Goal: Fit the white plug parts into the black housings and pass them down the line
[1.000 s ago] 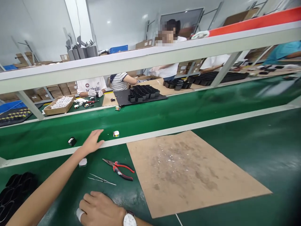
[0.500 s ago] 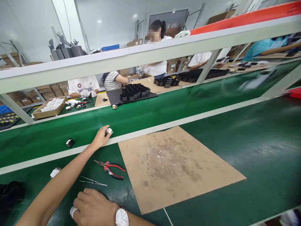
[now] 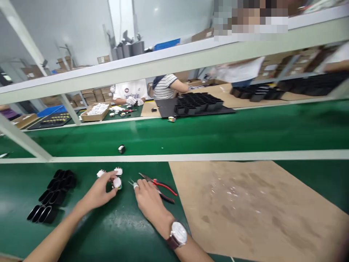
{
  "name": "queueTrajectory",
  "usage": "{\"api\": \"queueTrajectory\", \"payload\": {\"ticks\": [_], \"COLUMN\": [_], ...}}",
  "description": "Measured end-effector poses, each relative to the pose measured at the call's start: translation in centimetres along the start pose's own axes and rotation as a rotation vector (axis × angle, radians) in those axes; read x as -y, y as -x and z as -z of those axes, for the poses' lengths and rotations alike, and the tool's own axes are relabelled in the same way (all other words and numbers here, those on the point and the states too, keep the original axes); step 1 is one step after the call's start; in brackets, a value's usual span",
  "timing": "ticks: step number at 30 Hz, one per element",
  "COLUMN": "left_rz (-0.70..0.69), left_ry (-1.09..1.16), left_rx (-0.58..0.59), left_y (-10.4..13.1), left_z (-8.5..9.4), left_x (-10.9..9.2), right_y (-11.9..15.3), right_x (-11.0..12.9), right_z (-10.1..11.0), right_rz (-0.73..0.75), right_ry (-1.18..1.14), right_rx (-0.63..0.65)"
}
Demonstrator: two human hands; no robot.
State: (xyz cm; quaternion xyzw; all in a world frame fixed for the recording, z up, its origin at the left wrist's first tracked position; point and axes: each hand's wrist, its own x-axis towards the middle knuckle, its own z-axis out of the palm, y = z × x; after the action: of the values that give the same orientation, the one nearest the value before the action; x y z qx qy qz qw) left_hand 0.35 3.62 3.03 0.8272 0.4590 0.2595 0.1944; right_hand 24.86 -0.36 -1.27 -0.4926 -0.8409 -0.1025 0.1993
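Note:
My left hand holds a small white part between thumb and fingers, low over the green table. Two similar white parts, one of them to the left, lie just beyond its fingers. My right hand, with a watch on the wrist and a white wrap on one finger, is closed at the metal tweezers, whose tips show past the fingers. Pliers with red and black handles lie beside and partly behind the right hand. Several black oval shells stand in rows at the left.
Brown cardboard covers the right of the table. Beyond a pale rail runs a green belt carrying a black-and-white piece. Across it are black shells, a box of white parts and people at work.
The view has swung left. My left hand has come back from the belt to the table with the white part. My right hand has moved forward to the tweezers.

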Motion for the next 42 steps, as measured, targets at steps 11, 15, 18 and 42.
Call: {"api": "queueTrajectory", "payload": {"ticks": [11,15,18,42], "left_rz": [0.052,0.184,0.206,-0.149], "left_ry": [-0.514,-0.842,-0.906,-0.075], "left_rx": [-0.267,-0.278,-0.205,0.065], "left_y": [5.1,7.3,8.2,3.9], "left_z": [7.9,11.6,11.7,-1.4], "left_x": [3.1,6.6,8.0,0.9], "right_y": [0.4,0.4,0.2,1.9], "right_x": [-1.3,-0.5,0.4,2.0], "right_z": [-0.7,-0.6,-0.4,0.0], "right_rz": [0.140,0.138,0.122,0.144], "right_ry": [-0.013,-0.093,-0.164,-0.209], "right_rx": [-0.266,-0.338,-0.349,0.135]}}
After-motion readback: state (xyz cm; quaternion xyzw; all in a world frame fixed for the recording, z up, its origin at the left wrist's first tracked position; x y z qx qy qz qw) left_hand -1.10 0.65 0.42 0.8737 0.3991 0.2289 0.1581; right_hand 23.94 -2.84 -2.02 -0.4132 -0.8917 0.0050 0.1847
